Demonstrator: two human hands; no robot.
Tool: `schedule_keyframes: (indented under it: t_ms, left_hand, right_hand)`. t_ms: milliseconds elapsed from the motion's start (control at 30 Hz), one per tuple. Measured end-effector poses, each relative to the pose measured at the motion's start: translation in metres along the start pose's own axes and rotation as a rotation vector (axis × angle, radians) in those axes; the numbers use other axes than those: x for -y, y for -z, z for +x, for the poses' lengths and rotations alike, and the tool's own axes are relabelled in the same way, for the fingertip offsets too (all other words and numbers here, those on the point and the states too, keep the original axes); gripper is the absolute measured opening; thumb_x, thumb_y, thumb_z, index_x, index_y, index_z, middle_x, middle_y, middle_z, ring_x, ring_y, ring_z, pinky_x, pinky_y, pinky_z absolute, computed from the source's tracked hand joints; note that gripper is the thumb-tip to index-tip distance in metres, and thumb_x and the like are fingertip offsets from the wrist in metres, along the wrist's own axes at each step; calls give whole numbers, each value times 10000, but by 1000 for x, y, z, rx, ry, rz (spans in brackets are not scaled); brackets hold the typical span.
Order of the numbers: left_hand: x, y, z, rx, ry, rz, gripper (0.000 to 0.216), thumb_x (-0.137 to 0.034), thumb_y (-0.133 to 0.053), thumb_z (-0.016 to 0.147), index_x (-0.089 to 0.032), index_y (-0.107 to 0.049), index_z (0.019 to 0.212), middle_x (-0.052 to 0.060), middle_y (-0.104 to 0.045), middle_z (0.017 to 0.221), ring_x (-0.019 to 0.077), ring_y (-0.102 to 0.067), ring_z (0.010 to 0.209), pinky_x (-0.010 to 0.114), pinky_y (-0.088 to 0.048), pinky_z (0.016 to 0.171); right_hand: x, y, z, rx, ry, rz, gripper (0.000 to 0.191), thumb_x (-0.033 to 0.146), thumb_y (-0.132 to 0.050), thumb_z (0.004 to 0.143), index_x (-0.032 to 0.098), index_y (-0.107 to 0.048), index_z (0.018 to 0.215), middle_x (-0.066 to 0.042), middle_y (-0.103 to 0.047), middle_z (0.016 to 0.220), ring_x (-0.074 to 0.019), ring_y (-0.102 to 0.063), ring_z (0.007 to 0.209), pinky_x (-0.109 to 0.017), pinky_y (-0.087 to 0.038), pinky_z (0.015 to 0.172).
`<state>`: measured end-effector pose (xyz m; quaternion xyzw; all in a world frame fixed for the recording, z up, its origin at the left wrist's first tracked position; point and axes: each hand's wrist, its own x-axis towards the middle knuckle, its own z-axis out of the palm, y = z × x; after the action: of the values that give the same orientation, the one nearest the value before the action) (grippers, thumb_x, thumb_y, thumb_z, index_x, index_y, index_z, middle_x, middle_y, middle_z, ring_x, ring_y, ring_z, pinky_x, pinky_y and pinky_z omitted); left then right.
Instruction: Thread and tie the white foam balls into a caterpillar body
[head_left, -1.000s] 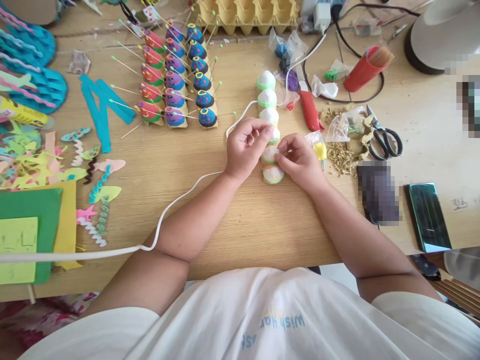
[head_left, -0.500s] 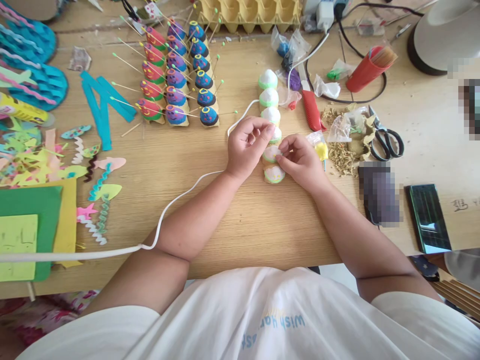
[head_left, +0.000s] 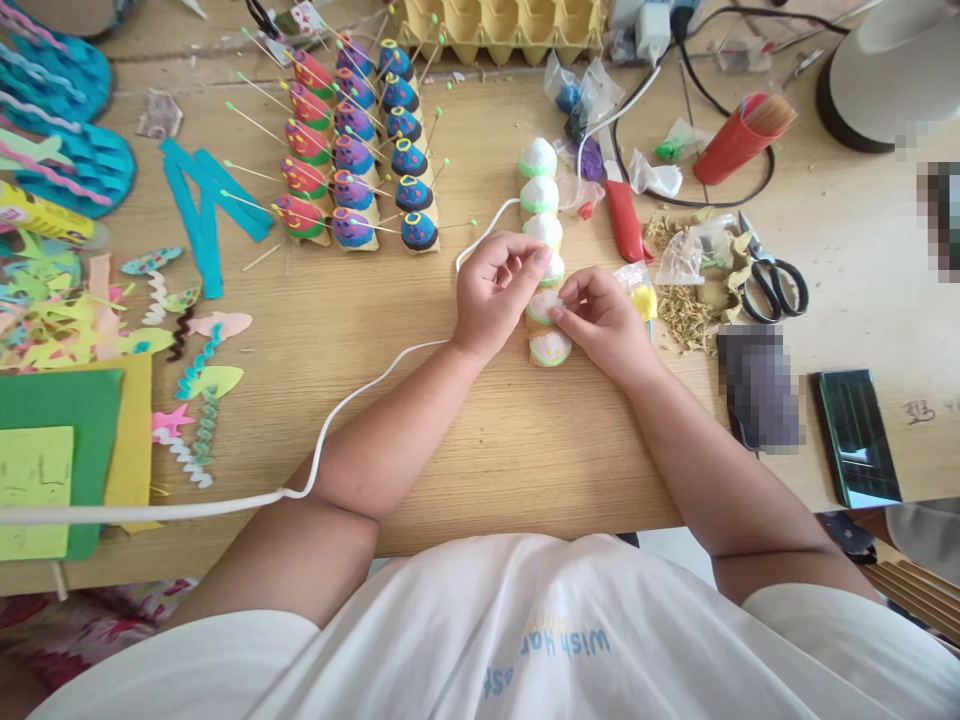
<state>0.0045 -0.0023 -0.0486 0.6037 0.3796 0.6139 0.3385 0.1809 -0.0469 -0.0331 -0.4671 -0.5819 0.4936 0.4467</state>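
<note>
A strip of egg-carton cups [head_left: 550, 348] covered in white and pale green clay runs away from me. The nearest cup carries small yellow and pink dots. My left hand [head_left: 496, 295] is at the strip's left side, thumb and forefinger pinched together over the middle cups; anything between them is too small to make out. On the right, my right hand [head_left: 606, 325] has its thumb and forefinger closed at the edge of the second-nearest cup, and whatever they hold cannot be made out. Beside that hand lies yellow clay [head_left: 643, 301] in clear plastic.
Rows of painted carton figures [head_left: 304, 178] with pin-like antennae stand at back left. Right of the strip are a red-handled knife [head_left: 627, 222], scissors [head_left: 775, 285], a red cup of sticks [head_left: 742, 138] and a phone [head_left: 856, 437]. A white cable [head_left: 330, 412] crosses my left arm; paper cutouts [head_left: 75, 310] lie left.
Almost nothing differs. Both hands keep the same pinched poses at the strip, and the view has shifted very slightly.
</note>
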Motion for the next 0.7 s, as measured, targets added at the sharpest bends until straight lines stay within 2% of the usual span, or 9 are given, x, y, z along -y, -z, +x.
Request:
schedule_keyframes:
  t_ms: [267,533,700]
  left_hand:
    - [0,0,0,-10,-14,-15,435,-723,-702,1020,-301,-778,949,3,-725,845,183,-707,840,386,-576,798]
    - [1,1,1,5,4,-30,432,-732,-714,1007,-311,-790,947,4,-733,853,194,-736,886,392,-607,823]
    - [0,0,1,1,7,-22,453,-748,-705,1005,-307,-787,947,4,-733,854,182,-716,855,379,-579,794]
  right_hand:
    - [3,0,0,8,6,4,513,702,-901,842,291,-621,965,-5,-582,881,-157,-467,727,-311,-403,594]
    - [0,0,0,-5,11,-8,496,688,-915,838,293,-644,967,-4,-577,867,-163,-478,738,-315,-410,595]
    - [3,2,0,-25,22,30,499,716,-879,862,280,-658,960,-1,-590,883,-161,-512,777,-324,-465,676]
